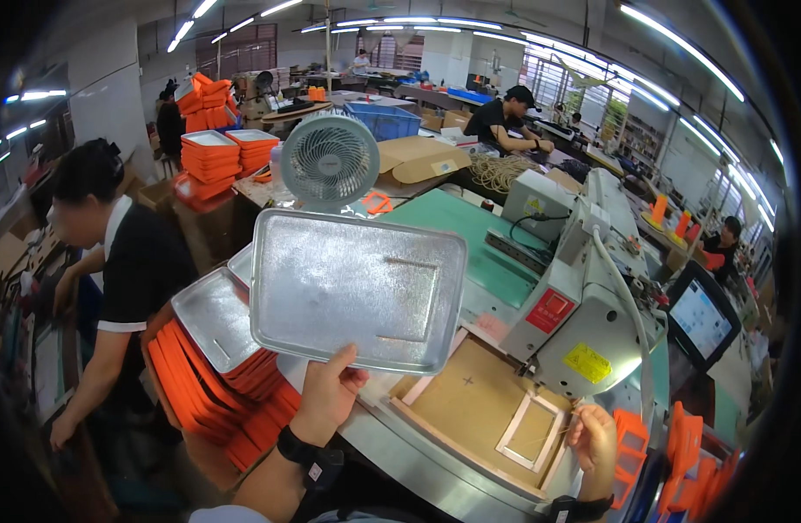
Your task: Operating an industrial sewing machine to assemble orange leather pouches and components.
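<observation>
Currently, the left hand (331,397) grips the silver tray (352,292) at its lower edge, thumb on the near face, other fingers partly hidden behind. Tray position: centre of the frame, raised and tilted, broad face toward the viewer; a bracket-shaped outline shows on its right half.

Right hand (592,438), lower right of the frame: fingers curled inward, close to the head of the sewing machine (579,344). Cannot tell whether anything is pinched between its fingertips.

Tan board (457,397), lower centre to right, lies on the work surface with pale strips along its edges; a small pale rectangular frame (505,440) sits at its right end, just beside the right hand. Orange frames (629,444) lie right of that hand.

Left of the held tray: orange stack (191,383) with another silver-coloured tray (210,318) on top. Round fan (331,161) stands at upper centre; lit screen (701,315), right side.
</observation>
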